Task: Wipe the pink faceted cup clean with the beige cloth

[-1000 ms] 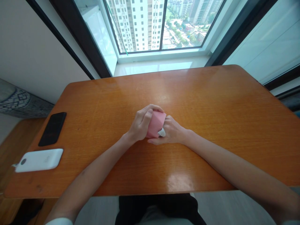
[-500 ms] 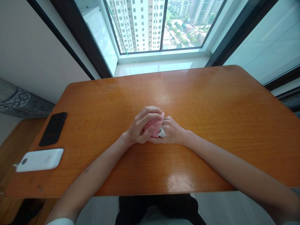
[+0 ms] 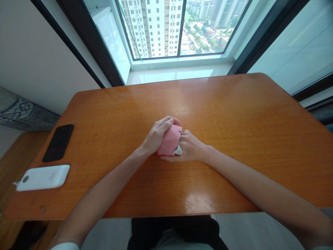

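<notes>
Above the middle of the wooden table, both hands meet around a pink faceted object (image 3: 169, 140) of a kind I cannot make out. A small white pointed piece (image 3: 178, 150) shows at its right side, beside my right hand. My left hand (image 3: 159, 133) is curved round the object's left and far sides, with the thumb lying along the far side. From the right, my right hand (image 3: 188, 146) grips it with bent fingers, one finger stretched along its near edge. The hands hide its underside and part of its right side.
The wooden table (image 3: 234, 114) has rounded corners. At its left side lie a black phone (image 3: 58, 143) and a white flat device (image 3: 43, 178) with a short cord end. Beyond the far edge is a window (image 3: 179, 59). A patterned cushion (image 3: 23, 109) is at the left.
The left thumb has moved from the near side of the pink object to its far side, and the left hand has shifted slightly away. More of the object's surface now shows.
</notes>
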The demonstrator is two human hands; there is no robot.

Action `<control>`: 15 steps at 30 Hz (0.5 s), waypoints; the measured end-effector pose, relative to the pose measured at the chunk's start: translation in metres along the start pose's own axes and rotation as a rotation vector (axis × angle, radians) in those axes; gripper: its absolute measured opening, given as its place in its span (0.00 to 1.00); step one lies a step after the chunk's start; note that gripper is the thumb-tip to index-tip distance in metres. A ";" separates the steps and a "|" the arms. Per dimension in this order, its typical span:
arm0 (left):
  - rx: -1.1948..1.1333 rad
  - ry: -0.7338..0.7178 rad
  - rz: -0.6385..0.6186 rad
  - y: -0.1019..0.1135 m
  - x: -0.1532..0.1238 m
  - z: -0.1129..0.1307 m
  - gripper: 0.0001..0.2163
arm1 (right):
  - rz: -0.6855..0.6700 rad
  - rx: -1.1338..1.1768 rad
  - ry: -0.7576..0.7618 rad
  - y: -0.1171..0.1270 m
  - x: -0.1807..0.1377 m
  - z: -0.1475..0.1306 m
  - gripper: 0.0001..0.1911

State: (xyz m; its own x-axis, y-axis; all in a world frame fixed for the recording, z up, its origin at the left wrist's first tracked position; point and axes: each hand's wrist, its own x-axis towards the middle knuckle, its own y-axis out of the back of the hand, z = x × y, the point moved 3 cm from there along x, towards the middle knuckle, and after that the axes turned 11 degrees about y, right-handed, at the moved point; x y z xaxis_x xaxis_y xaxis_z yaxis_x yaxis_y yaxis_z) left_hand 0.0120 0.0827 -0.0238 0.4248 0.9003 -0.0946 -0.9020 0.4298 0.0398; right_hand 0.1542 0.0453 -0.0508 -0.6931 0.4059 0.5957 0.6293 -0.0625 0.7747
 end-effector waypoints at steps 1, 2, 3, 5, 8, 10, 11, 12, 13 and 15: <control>-0.038 -0.048 0.002 0.001 -0.001 -0.001 0.17 | -0.001 0.000 0.001 0.000 0.000 0.000 0.25; -0.062 -0.128 -0.001 0.002 -0.002 -0.001 0.18 | 0.000 0.004 -0.001 0.000 0.000 0.000 0.25; -0.061 -0.235 -0.006 0.003 -0.004 -0.001 0.18 | 0.007 0.008 -0.006 0.000 0.000 0.001 0.25; 0.034 -0.479 -0.025 0.006 -0.009 0.000 0.19 | 0.036 0.016 -0.022 0.000 0.000 0.002 0.26; 0.233 -0.742 -0.051 0.009 -0.015 -0.002 0.17 | 0.079 0.025 -0.026 0.000 0.000 0.003 0.26; 0.270 -0.789 -0.066 0.010 -0.016 -0.005 0.14 | 0.092 0.033 -0.015 -0.001 0.001 0.003 0.25; 0.269 -0.769 -0.068 0.010 -0.015 -0.005 0.13 | 0.094 0.032 -0.010 -0.001 0.000 0.003 0.25; 0.265 -0.729 -0.065 0.009 -0.014 -0.005 0.13 | 0.098 0.025 -0.006 -0.001 0.000 0.003 0.25; 0.261 -0.677 -0.060 0.008 -0.013 -0.005 0.12 | 0.101 0.013 -0.002 0.000 0.000 0.004 0.25; 0.249 -0.579 -0.041 0.005 -0.011 -0.002 0.13 | 0.097 -0.011 -0.003 0.001 -0.002 0.005 0.26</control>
State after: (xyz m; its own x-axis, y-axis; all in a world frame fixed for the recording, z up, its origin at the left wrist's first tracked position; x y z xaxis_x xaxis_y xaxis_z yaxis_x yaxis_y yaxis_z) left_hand 0.0022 0.0749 -0.0241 0.4941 0.7439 0.4500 -0.8689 0.4051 0.2844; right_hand 0.1577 0.0494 -0.0522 -0.6280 0.3998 0.6677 0.6895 -0.1120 0.7156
